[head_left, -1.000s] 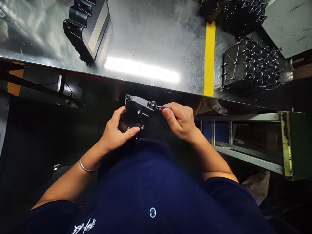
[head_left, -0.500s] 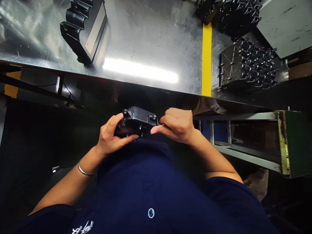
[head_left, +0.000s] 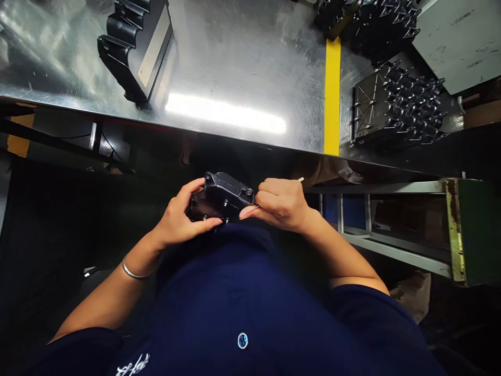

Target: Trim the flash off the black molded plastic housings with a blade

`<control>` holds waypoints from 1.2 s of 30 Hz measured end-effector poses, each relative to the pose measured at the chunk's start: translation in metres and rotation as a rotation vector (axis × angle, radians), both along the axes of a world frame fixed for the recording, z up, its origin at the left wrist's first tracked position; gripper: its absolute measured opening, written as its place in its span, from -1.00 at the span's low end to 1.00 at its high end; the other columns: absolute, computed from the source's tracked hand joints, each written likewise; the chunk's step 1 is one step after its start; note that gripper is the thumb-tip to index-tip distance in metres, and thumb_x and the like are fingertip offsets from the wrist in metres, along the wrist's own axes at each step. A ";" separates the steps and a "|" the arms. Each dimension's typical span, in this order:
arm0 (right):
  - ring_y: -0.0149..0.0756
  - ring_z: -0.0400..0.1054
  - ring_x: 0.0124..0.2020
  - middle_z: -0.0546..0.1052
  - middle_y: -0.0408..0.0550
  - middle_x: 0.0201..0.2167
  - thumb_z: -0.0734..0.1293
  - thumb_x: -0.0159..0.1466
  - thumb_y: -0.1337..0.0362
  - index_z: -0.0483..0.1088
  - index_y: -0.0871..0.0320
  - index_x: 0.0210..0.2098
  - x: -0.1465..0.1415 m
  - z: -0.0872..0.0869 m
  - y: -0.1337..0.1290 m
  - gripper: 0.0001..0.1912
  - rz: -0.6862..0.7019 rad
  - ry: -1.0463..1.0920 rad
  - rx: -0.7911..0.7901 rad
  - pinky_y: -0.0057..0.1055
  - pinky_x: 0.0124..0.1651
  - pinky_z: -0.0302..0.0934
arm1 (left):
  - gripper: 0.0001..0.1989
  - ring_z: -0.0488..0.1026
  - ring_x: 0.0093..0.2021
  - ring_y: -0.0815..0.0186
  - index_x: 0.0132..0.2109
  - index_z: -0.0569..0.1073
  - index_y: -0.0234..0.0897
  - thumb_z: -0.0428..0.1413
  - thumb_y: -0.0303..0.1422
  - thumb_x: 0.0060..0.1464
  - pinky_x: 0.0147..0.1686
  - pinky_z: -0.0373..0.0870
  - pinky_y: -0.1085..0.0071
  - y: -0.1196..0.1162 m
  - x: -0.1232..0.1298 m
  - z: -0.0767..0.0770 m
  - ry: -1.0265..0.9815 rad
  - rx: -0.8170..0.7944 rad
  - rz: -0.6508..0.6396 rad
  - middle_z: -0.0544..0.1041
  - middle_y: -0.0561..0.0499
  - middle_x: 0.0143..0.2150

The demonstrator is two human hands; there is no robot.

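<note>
1. Two hands, one black housing (head_left: 229,193) between them. It is held in the air on the person's side of the steel table (head_left: 235,68), near the table's front edge and not touching it.
2. The housing shows two round lugs (head_left: 249,192) along its table-facing edge and at least three metal studs (head_left: 226,202) on the face towards the person.
3. Its long axis runs nearly parallel to the table's front edge, sloping slightly towards the person at its right end; the studs point to the person.
4. The left hand (head_left: 182,216) grips the housing's left end, thumb along the studded face. One bracelet (head_left: 133,271) circles that wrist.
5. The right hand (head_left: 282,203) is clenched round one slim tool (head_left: 300,179), mostly hidden, with the thumb at the housing's right end.
6. On the table: one ribbed black block (head_left: 136,52) towards the left, one yellow stripe (head_left: 332,99) right of centre, one pronged block (head_left: 399,104) beyond it, plus a pronged cluster (head_left: 379,26) too crowded to count.
</note>
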State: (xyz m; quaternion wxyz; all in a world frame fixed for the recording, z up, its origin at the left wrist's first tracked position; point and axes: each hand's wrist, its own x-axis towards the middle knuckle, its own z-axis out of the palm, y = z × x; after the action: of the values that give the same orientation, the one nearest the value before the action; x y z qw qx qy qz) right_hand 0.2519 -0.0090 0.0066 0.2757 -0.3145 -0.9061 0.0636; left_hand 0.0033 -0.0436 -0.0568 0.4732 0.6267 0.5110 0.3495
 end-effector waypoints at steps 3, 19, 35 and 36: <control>-0.47 0.20 -0.56 0.35 -0.17 -0.61 0.18 0.40 0.07 0.33 0.17 -0.49 0.002 0.001 -0.001 -0.59 -0.029 0.124 -0.169 -0.48 -0.48 0.04 | -0.31 0.57 -0.15 0.14 0.14 0.35 -0.29 0.35 -0.17 -0.12 -0.11 0.53 0.22 -0.003 0.003 -0.003 -0.117 -0.030 0.056 0.57 -0.09 -0.10; -0.45 0.19 -0.57 0.36 -0.16 -0.63 0.15 0.41 0.23 0.40 0.19 -0.48 -0.001 -0.011 -0.012 -0.62 -0.164 0.023 -0.159 -0.47 -0.43 0.04 | -0.48 0.55 -0.09 0.13 0.11 0.47 -0.13 0.24 -0.54 -0.03 -0.09 0.48 0.21 0.000 -0.009 0.003 -0.108 0.420 -0.077 0.61 -0.08 -0.03; -0.52 0.03 -0.62 0.15 -0.24 -0.67 0.14 0.42 0.06 0.12 0.15 -0.64 0.006 -0.002 -0.013 -0.47 0.202 0.148 -0.590 -0.48 -0.50 -0.05 | -0.50 0.56 -0.08 0.15 0.08 0.50 -0.13 0.21 -0.57 -0.03 -0.06 0.42 0.22 0.009 -0.014 0.011 -0.121 0.417 -0.204 0.63 -0.07 -0.07; -0.51 0.07 -0.60 0.20 -0.22 -0.66 0.13 0.42 0.02 0.18 0.15 -0.60 0.005 -0.002 -0.012 -0.48 0.189 0.164 -0.522 -0.48 -0.48 -0.03 | -0.51 0.57 -0.12 0.16 0.07 0.51 -0.14 0.27 -0.52 -0.05 -0.11 0.45 0.27 0.009 -0.015 0.012 -0.157 0.303 -0.196 0.63 -0.07 -0.08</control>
State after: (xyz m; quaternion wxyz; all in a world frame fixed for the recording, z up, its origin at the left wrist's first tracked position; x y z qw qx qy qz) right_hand 0.2568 -0.0207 0.0044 0.2507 -0.2826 -0.8592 0.3451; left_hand -0.0120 -0.0348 -0.0452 0.4435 0.7083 0.3507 0.4227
